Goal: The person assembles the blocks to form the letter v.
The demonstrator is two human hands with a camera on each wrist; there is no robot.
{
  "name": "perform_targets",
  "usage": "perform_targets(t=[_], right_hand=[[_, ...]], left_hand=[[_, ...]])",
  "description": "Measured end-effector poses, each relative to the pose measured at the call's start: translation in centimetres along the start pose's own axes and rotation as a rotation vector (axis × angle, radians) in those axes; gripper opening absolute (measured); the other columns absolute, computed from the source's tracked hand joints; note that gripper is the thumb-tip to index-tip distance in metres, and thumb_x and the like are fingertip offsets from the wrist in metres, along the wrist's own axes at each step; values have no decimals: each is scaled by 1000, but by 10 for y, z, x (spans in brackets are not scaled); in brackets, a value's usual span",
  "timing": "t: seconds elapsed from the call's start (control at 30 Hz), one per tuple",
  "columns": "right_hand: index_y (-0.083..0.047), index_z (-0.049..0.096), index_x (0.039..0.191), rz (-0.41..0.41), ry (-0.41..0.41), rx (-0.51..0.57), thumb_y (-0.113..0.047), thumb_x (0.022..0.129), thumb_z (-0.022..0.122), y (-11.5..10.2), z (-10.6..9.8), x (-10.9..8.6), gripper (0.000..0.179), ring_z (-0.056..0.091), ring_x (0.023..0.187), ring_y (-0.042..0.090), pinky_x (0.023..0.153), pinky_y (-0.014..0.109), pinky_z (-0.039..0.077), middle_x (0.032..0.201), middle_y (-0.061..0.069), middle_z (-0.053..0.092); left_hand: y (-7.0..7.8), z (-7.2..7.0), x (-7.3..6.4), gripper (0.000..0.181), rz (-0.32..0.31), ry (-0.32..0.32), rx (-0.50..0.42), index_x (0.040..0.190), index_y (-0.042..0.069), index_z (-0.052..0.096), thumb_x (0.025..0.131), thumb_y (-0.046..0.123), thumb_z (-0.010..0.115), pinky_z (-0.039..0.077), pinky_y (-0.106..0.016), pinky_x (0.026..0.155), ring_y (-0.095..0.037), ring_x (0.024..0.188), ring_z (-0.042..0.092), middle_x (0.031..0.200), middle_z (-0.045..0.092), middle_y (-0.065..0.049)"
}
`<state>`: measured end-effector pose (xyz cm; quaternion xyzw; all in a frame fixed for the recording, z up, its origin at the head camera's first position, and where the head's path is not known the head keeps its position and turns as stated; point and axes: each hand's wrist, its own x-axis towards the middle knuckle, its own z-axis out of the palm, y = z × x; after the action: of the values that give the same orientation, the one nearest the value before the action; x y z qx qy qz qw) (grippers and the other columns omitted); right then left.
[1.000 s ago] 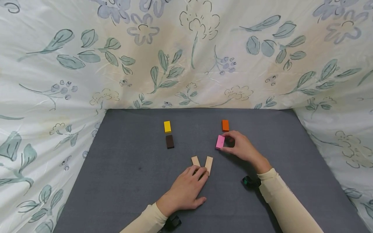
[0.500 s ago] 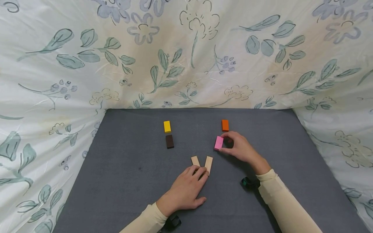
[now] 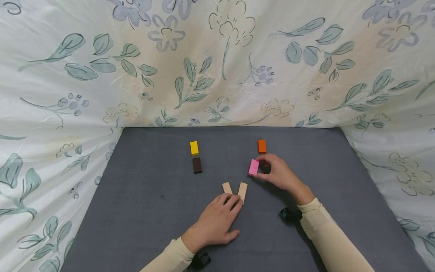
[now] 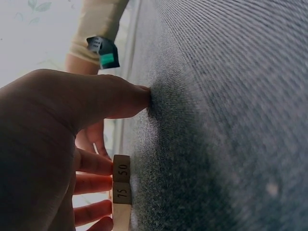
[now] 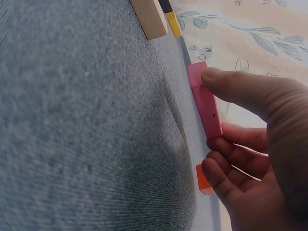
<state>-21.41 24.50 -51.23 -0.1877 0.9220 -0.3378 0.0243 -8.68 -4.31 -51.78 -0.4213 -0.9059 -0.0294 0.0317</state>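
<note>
My right hand (image 3: pixel 281 173) pinches a pink wooden block (image 3: pixel 253 167) between thumb and fingers. The right wrist view has the thumb on one end of the pink block (image 5: pixel 207 103) and the fingertips at the other. My left hand (image 3: pixel 214 221) rests its outstretched fingertips on two plain wooden blocks, the left block (image 3: pixel 227 187) and the right block (image 3: pixel 242 191), which spread apart in a V. Their near ends, under the fingers in the head view, bear the printed numbers 50 (image 4: pixel 122 169) and 75 (image 4: pixel 122 193) in the left wrist view.
An orange block (image 3: pixel 261 146) lies just beyond the pink one. Farther left, a yellow block (image 3: pixel 194 148) sits behind a dark brown block (image 3: pixel 197 165). Grey cloth (image 3: pixel 142 211) covers the table, with a floral curtain (image 3: pixel 190 75) behind and at both sides.
The pink block has shifted slightly left and towards me in my right hand's pinch. My left hand and the plain blocks have stayed in place.
</note>
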Motion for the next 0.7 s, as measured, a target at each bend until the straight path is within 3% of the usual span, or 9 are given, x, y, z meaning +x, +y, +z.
perform_targets(t=[0.7], right_hand=[[-5,70,135,-5,-22,-10,-31,86,95,-9,6,0,61,65,111,31,97,55,56,130,12,68]], left_hand=[[0,1,1,80,-6,-15,0,154,14,59,93,62,75,41,-42,119,-23,136,48,153,52,-5]])
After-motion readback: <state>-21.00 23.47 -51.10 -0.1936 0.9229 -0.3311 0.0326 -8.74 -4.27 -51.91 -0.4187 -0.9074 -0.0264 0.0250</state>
